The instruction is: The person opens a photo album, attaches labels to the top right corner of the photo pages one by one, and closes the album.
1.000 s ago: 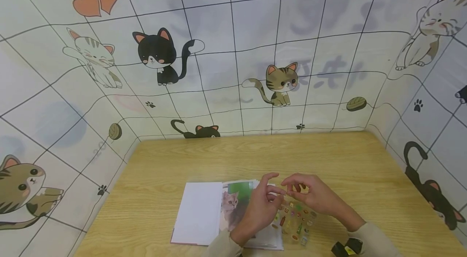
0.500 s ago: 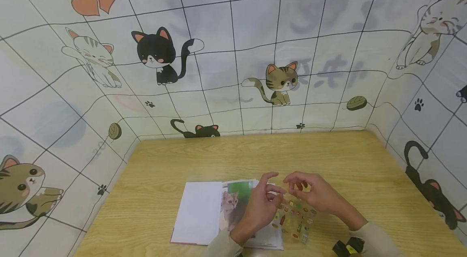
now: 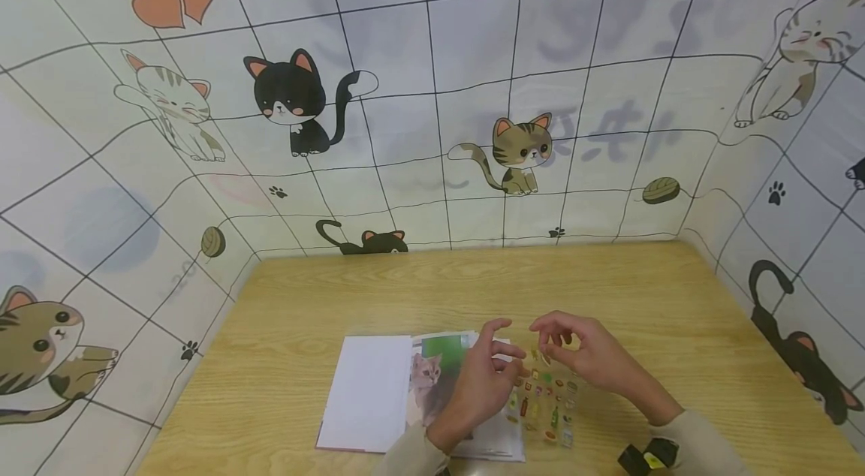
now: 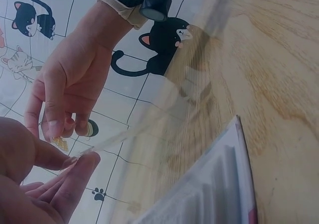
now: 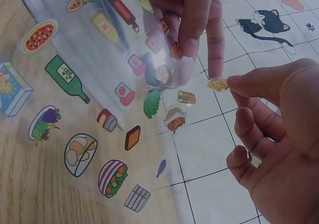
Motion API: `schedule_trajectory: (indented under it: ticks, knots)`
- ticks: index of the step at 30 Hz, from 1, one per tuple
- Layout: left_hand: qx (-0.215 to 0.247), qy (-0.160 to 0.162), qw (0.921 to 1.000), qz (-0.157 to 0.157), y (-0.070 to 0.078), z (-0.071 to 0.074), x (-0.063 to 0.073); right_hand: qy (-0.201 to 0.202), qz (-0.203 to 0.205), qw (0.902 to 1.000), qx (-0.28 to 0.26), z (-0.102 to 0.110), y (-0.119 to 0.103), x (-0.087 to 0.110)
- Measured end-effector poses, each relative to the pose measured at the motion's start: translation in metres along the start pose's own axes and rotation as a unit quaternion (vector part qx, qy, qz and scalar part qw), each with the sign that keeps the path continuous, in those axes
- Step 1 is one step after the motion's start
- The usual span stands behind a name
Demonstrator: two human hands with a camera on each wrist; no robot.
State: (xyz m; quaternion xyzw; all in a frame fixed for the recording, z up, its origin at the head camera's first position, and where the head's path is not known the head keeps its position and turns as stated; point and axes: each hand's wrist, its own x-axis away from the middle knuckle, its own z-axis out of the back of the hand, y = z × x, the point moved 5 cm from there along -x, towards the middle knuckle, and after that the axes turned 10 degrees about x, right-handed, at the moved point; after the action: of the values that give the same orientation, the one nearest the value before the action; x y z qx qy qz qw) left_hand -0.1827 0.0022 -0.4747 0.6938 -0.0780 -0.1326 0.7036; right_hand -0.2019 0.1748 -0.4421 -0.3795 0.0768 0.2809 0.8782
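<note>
A clear sheet of food stickers (image 3: 556, 416) is pinched at its far edge between the thumb and fingers of my left hand (image 3: 481, 386). The same sheet fills much of the right wrist view, with a green bottle sticker (image 5: 67, 78) and several others on it. My right hand (image 3: 595, 357) is a short way right of the left one. Between its thumb and finger it pinches a small yellow waffle-patterned sticker (image 5: 218, 84), apart from the sheet. That sticker (image 4: 61, 143) also shows in the left wrist view, just above my left fingertips.
An open album (image 3: 368, 393) lies under and left of my left hand. A cat photo (image 3: 427, 378) shows on its right page, partly covered by that hand. The wooden table (image 3: 304, 296) meets cat-printed wall sheets (image 3: 405, 123) at the back and sides.
My right hand has drawn up and slightly right, away from the left hand, widening the gap between their fingertips. The left hand stays nearly still, and the sheet has shifted slightly.
</note>
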Motion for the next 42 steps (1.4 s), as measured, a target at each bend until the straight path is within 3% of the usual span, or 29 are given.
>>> schedule_trajectory:
  ticks: [19, 28, 42]
  knots:
    - [-0.024, 0.010, 0.9995, 0.020, -0.010, -0.001, -0.004, -0.004, -0.036, 0.9992, -0.015, -0.001, 0.005, 0.001]
    - [-0.052, 0.012, 0.9985, 0.014, -0.012, -0.002, -0.004, -0.001, -0.044, 0.9990, -0.011, -0.001, 0.007, 0.003]
    - [-0.078, -0.007, 0.9964, 0.031, -0.017, -0.006, -0.002, 0.003, -0.039, 0.9992, -0.011, 0.002, 0.011, 0.006]
